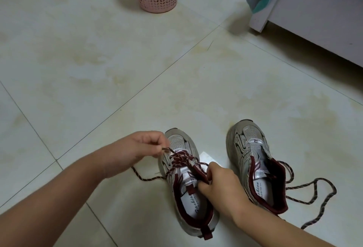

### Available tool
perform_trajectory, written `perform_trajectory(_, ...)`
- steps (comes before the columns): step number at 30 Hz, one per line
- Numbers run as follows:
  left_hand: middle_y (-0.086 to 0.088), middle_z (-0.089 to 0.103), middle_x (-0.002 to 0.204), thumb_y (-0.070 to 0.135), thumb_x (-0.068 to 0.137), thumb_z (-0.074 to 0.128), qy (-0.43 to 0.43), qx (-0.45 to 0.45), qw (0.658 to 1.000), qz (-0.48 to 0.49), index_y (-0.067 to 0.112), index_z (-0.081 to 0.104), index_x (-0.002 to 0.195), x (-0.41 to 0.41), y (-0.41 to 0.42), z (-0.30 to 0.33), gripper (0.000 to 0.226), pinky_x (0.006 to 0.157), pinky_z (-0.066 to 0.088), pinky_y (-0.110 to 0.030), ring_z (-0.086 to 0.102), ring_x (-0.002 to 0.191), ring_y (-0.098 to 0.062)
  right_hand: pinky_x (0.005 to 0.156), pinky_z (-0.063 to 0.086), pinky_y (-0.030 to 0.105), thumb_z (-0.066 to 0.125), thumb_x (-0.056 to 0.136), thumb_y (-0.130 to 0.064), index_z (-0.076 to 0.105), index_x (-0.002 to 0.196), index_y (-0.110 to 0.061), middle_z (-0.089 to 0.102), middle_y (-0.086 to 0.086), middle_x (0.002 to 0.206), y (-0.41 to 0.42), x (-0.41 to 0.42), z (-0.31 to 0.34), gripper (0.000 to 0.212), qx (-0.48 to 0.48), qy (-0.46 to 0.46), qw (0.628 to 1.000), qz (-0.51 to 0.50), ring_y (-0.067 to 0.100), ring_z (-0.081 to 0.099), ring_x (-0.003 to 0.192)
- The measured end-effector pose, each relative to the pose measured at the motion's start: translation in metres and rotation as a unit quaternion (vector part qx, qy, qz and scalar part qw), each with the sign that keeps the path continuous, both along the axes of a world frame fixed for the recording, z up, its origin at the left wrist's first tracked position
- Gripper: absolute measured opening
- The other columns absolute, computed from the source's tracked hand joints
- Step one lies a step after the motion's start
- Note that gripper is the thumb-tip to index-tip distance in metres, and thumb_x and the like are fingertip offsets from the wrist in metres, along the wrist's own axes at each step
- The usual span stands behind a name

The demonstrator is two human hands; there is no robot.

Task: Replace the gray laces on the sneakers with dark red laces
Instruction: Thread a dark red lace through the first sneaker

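1. Two sneakers stand side by side on the tiled floor, near each other but apart, toes pointing away from the person and heels toward the camera; each long axis runs near-to-far, tilted a little leftward at the toe.
2. The left sneaker [185,183] carries a dark red lace [181,160] crossed through most of its eyelets. My judgement: the lacing on this shoe is well along, with the top eyelets and the tying left.
3. The left hand [142,145] pinches one end of that lace by its tip, held up just beside the toe; its grip is narrow, closed on the lace end. A loose stretch of the same lace trails on the floor to the shoe's left.
4. The right hand [220,185] holds the tongue and upper edge of the left sneaker, fingers curled round it.
5. The right sneaker [255,166] has a dark speckled lace [312,191] spilling loose over the floor at its right; how far it is threaded I cannot tell. No gray lace shows.
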State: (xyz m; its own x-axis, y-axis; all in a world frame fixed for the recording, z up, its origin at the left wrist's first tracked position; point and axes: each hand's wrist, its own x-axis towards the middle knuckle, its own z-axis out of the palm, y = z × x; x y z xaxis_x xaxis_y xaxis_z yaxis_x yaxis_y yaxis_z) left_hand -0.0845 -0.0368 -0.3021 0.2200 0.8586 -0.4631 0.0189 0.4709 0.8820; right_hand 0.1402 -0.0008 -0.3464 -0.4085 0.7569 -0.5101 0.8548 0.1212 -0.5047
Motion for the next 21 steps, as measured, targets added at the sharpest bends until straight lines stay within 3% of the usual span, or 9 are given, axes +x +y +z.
perform_trajectory(2,-0.006,0.068,0.092,0.017,0.070,0.056,-0.110,-0.029,0.990,0.078,0.012,0.053,0.068,0.017,-0.002,-0.004,0.006,0.075,0.048,-0.016,0.061,0.088,-0.010,0.064,0.032,0.026,0.056,0.082,-0.037,0.035,0.074,-0.025,0.051,-0.004,0.079,0.001,-0.003,0.001,0.026,0.012,-0.001,1.000,0.011,0.019,0.044,0.075)
perform_trajectory(4,-0.010,0.067,0.076,0.007,0.082,0.043,-0.189,-0.084,0.966,0.157,0.010,0.044,0.065,0.038,0.005,-0.006,0.018,0.069,0.052,-0.019,0.063,0.081,-0.022,0.064,0.031,0.026,0.056,0.083,-0.036,0.038,0.080,-0.021,0.050,-0.005,0.077,0.004,-0.004,0.001,0.023,0.017,-0.002,1.000,0.010,0.019,0.043,0.075)
perform_trajectory(5,-0.004,0.060,0.063,0.005,0.089,0.037,-0.167,-0.099,0.965,0.178,0.011,0.040,0.064,0.047,0.010,-0.008,0.025,0.061,0.049,-0.017,0.058,0.070,-0.022,0.063,0.031,0.026,0.057,0.083,-0.035,0.037,0.079,-0.021,0.048,-0.006,0.074,0.004,-0.005,0.001,0.024,0.014,-0.001,1.000,0.006,0.019,0.042,0.075)
perform_trajectory(8,0.011,0.042,0.061,0.018,0.093,0.046,0.183,-0.041,0.976,0.110,0.014,0.043,0.077,0.063,0.021,-0.017,0.016,0.048,0.030,-0.011,0.039,0.058,-0.009,0.059,0.030,0.027,0.059,0.083,-0.035,0.028,0.068,-0.026,0.040,-0.010,0.065,0.004,-0.004,0.002,0.035,0.000,-0.007,1.000,-0.003,0.019,0.042,0.074)
perform_trajectory(10,0.010,0.046,0.069,0.029,0.086,0.058,0.380,0.021,0.924,-0.031,0.018,0.049,0.089,0.071,0.020,-0.020,0.015,0.050,0.031,-0.013,0.043,0.063,-0.008,0.052,0.029,0.026,0.059,0.082,-0.034,0.030,0.070,-0.025,0.040,-0.011,0.066,0.003,-0.004,0.001,0.033,-0.006,-0.005,1.000,-0.018,0.020,0.042,0.073)
perform_trajectory(14,-0.008,0.061,0.093,0.029,0.086,0.059,0.539,0.015,0.812,-0.223,0.009,0.060,0.097,0.082,0.032,-0.011,0.023,0.057,0.031,-0.027,0.053,0.083,-0.023,0.063,0.033,0.027,0.056,0.084,-0.033,0.038,0.087,-0.019,0.051,-0.002,0.081,0.002,-0.005,0.001,0.024,-0.017,-0.001,0.999,-0.049,0.026,0.050,0.081)
perform_trajectory(16,-0.005,0.050,0.076,0.019,0.088,0.056,0.603,0.026,0.750,-0.270,0.010,0.055,0.080,0.083,0.036,-0.010,0.012,0.047,0.023,-0.024,0.049,0.072,-0.022,0.064,0.033,0.027,0.054,0.086,-0.031,0.037,0.090,-0.019,0.056,0.003,0.088,0.002,-0.007,0.003,0.022,-0.014,-0.004,0.999,-0.040,0.029,0.055,0.091)
perform_trajectory(17,-0.001,0.042,0.068,0.014,0.088,0.054,0.627,0.032,0.728,-0.277,0.012,0.047,0.068,0.083,0.035,-0.012,0.021,0.045,0.020,-0.023,0.044,0.065,-0.020,0.065,0.033,0.027,0.053,0.086,-0.030,0.036,0.090,-0.018,0.056,0.003,0.087,0.001,-0.009,0.004,0.021,-0.013,-0.005,0.999,-0.036,0.029,0.056,0.093)
perform_trajectory(21,0.002,0.030,0.059,0.000,0.082,0.048,0.645,0.037,0.698,-0.308,0.015,0.028,0.057,0.074,0.024,-0.010,0.035,0.045,0.022,-0.023,0.030,0.051,-0.013,0.065,0.032,0.026,0.052,0.086,-0.026,0.032,0.090,-0.017,0.046,-0.001,0.080,0.003,-0.011,0.005,0.023,-0.017,-0.016,0.999,-0.031,0.028,0.050,0.084)
